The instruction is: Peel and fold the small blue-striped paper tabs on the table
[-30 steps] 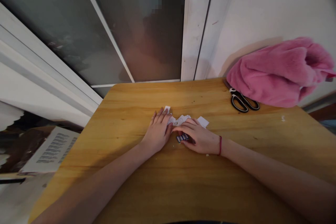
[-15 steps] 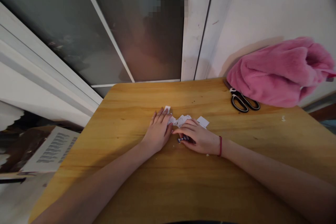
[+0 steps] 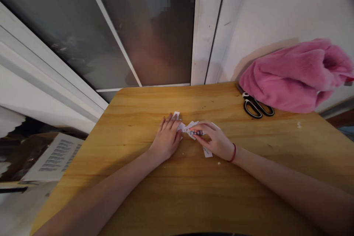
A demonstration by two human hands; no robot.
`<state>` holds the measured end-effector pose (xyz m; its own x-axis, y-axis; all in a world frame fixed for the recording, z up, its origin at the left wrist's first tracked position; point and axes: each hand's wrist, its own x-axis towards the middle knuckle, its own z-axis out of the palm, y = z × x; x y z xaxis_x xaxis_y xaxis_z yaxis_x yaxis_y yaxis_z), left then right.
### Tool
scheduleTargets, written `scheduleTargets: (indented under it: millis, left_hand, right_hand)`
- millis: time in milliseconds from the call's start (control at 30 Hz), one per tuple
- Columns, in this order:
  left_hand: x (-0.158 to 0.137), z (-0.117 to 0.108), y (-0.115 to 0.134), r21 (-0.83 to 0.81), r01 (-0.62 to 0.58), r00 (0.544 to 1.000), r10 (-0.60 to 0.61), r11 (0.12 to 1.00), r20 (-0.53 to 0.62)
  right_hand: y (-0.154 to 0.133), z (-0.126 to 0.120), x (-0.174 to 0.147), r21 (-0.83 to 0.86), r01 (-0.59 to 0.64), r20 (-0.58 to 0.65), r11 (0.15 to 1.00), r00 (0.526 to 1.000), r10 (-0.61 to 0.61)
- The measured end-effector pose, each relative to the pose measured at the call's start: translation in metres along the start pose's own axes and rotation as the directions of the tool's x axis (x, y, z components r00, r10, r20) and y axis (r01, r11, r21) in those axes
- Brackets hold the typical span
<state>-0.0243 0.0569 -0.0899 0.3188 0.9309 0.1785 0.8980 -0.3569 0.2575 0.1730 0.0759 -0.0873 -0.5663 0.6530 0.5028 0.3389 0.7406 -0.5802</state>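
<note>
On the wooden table (image 3: 193, 191), near its middle, I count two hands at work. My left hand (image 3: 166, 141) lies flat and open, palm down, fingers extended, pressing on the left end of a cluster of white paper pieces (image 3: 186, 127); it grips nothing. My right hand (image 3: 217, 141) is closed in a pinch: thumb and fingers hold one small paper strip (image 3: 197, 132) bearing dark printed marks, just beside the left fingertips. The marks are too small for me to read. One further white strip (image 3: 207, 152) shows below the right palm. I cannot count the pieces in the cluster exactly. One red cord (image 3: 233, 152) circles the right wrist.

At the far right edge: one pair of scissors (image 3: 256, 106), black handles, lying flat, touching one pink fleece bundle (image 3: 295, 75). No brand or label is legible on either.
</note>
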Motion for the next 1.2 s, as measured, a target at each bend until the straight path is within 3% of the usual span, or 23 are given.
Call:
scheduleTargets:
  millis: [100,233,367,400,467,567,667,833,967,1200]
  left_hand:
    - [-0.001,0.000,0.000,-0.025,-0.001,1.000,0.001,1.000,-0.003]
    - [0.001,0.001,-0.003,-0.106,0.017,0.999,-0.020,0.994,-0.030]
    - [0.005,-0.001,-0.006,-0.401,0.078,0.994,-0.101,0.913,-0.036]
    - [0.006,-0.002,-0.007,-0.526,0.103,0.990,-0.138,0.844,-0.028]
    - [0.008,-0.004,-0.008,-0.767,0.132,0.976,-0.219,0.628,-0.011]
    - [0.012,-0.004,-0.012,-0.954,0.099,0.946,-0.325,0.282,0.002]
    - [0.014,-0.003,-0.016,-0.991,0.053,0.923,-0.384,0.122,0.002]
    - [0.015,-0.002,-0.017,-0.994,0.043,0.921,-0.390,0.100,0.000]
    - [0.013,-0.004,-0.014,-0.987,0.036,0.931,-0.364,0.158,-0.025]
    - [0.011,-0.006,-0.010,-0.966,0.022,0.952,-0.299,0.259,-0.059]
  right_hand:
    - [0.004,0.000,0.001,0.008,-0.098,-0.140,0.995,0.985,0.098]
    - [0.011,0.003,0.002,0.118,-0.206,-0.278,0.971,0.932,0.231]
    - [0.017,0.005,0.002,0.221,-0.236,-0.284,0.946,0.913,0.294]
    - [0.018,0.005,0.002,0.228,-0.242,-0.298,0.943,0.905,0.304]
    - [0.020,0.005,0.003,0.232,-0.249,-0.324,0.940,0.892,0.316]
    - [0.021,0.004,0.003,0.239,-0.244,-0.327,0.940,0.891,0.315]
    - [0.018,0.002,0.004,0.238,-0.260,-0.310,0.936,0.893,0.327]
    - [0.012,-0.002,0.004,0.154,-0.320,-0.261,0.935,0.899,0.351]
    - [0.012,-0.001,0.003,0.084,-0.306,-0.215,0.948,0.924,0.317]
    - [0.014,0.002,0.004,-0.151,-0.145,-0.030,0.978,0.989,0.143]
